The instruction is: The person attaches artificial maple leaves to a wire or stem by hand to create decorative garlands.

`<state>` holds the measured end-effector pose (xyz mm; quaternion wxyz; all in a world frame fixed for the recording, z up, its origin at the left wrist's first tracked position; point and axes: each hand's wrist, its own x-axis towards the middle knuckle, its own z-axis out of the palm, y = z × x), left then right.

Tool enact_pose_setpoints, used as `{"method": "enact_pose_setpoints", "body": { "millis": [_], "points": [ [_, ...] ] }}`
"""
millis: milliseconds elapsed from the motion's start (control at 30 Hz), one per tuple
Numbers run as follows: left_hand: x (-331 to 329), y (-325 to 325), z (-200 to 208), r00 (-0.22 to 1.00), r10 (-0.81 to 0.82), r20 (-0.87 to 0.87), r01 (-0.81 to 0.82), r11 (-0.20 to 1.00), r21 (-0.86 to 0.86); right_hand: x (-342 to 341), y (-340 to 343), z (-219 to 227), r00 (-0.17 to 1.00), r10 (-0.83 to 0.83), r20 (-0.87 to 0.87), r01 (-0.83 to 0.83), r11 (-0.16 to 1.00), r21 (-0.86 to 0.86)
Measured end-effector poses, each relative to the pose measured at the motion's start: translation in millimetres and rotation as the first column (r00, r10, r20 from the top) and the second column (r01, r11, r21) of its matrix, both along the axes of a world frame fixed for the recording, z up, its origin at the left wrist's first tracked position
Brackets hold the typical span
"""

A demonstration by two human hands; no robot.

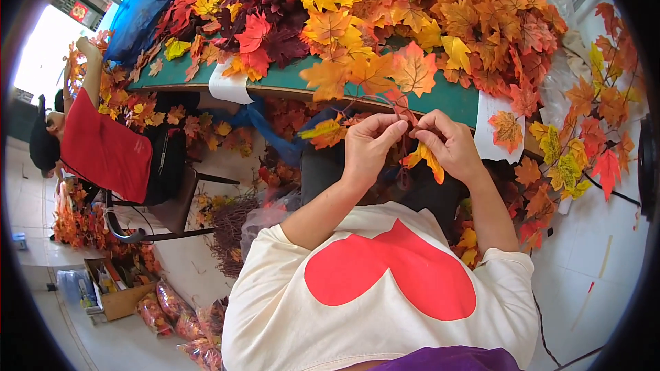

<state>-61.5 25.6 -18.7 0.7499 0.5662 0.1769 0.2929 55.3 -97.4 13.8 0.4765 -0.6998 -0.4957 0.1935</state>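
Note:
Both of my hands are raised in front of my chest, close to the green table edge. Between the thumb and fingers of my left hand [371, 145] is the thin stem of an artificial maple leaf spray [415, 72], whose orange leaves spread above the hands. My right hand [450, 145] pinches at the same stem, almost touching the left one; the exact spot under its fingertips is hidden. A yellow-orange leaf [427, 159] hangs below the right fingers. Left of my left hand, another yellow and orange leaf [323, 132] sticks out.
A big heap of artificial leaves [385, 7] covers the green table [289, 77]. Leaf garlands [584, 130] hang at the right. Another person in a red shirt [103, 144] sits by a chair [172, 209] at the left. A cardboard box [124, 292] and bagged leaves [179, 312] lie on the floor.

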Motion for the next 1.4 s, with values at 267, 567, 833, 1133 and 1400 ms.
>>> {"method": "enact_pose_setpoints", "body": {
  "millis": [267,567,833,1133,1400],
  "points": [
    [-8,2,3,0.986,-0.148,0.071,0.164,0.859,-0.485,-13,2,-5,0.994,-0.019,-0.109,0.023,0.999,0.035],
    [-2,-4,3,0.984,-0.154,0.084,0.175,0.834,-0.524,-13,-2,-10,0.973,-0.077,-0.216,0.098,0.991,0.091],
    [-11,-4,9,0.994,-0.099,0.04,0.107,0.917,-0.385,-19,7,-4,0.988,-0.09,-0.123,0.097,0.994,0.053],
    [-9,-19,-14,0.981,-0.128,0.144,0.177,0.896,-0.408,-25,-4,-30,0.977,-0.09,-0.191,0.102,0.993,0.056],
    [-10,-13,-21,0.988,-0.129,0.083,0.153,0.876,-0.458,-31,8,-20,0.99,-0.113,-0.08,0.114,0.994,0.0]
  ]
}}
